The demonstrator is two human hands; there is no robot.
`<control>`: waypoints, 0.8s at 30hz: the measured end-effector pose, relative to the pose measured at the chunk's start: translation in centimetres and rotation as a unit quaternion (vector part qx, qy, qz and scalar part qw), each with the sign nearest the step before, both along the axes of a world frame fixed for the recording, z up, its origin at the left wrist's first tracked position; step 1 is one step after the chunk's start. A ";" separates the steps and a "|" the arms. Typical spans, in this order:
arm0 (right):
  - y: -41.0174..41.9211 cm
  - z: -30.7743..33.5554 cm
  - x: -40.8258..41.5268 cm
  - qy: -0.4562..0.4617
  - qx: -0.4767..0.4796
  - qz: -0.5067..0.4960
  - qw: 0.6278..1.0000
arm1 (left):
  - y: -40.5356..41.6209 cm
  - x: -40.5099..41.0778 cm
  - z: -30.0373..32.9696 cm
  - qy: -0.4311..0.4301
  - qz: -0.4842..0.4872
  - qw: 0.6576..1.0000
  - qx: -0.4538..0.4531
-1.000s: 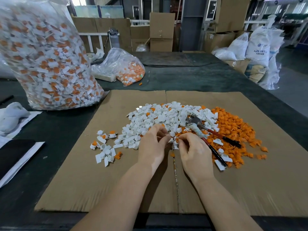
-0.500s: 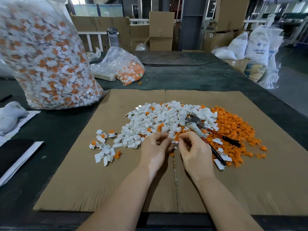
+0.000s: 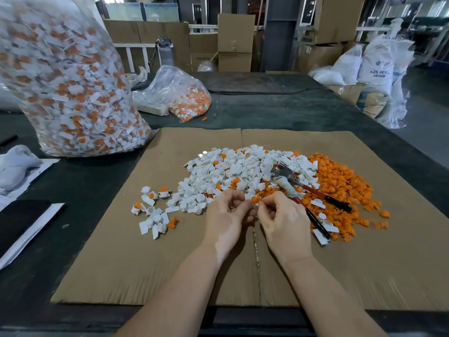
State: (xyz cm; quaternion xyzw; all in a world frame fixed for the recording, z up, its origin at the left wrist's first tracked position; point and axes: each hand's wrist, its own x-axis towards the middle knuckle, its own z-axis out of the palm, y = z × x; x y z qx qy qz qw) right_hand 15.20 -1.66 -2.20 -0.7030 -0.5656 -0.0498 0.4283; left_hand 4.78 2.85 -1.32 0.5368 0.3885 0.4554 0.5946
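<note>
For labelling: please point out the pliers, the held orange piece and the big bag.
pliers (image 3: 288, 188), head view, wrapped middle part.
orange piece (image 3: 255, 199), head view, its top.
big bag (image 3: 60, 93), head view, front side.

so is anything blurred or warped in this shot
head view: fisheye bends the edges; the big bag and the cardboard at its near corner look smeared; light soft, shadows faint; left hand and right hand sharp, pinching a white and orange piece.

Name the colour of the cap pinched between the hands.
Orange. The cap sits beside a white piece; head view shows it best.
</note>
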 end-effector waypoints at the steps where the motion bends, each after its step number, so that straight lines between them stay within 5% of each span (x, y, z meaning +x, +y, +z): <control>1: 0.0 0.0 0.0 -0.004 -0.005 -0.006 1.000 | 0.0 0.0 0.0 0.005 0.000 1.000 0.005; 10: -0.1 0.0 0.0 -0.004 -0.008 0.013 1.000 | 0.4 0.0 -0.9 0.064 0.009 0.997 0.033; 16: -0.2 0.2 0.2 0.041 -0.006 0.067 0.997 | 0.5 0.1 -1.0 0.031 0.021 0.999 0.019; 24: -0.2 0.1 -0.1 -0.007 0.007 0.039 0.999 | 0.3 0.0 -1.1 0.061 0.005 0.997 0.048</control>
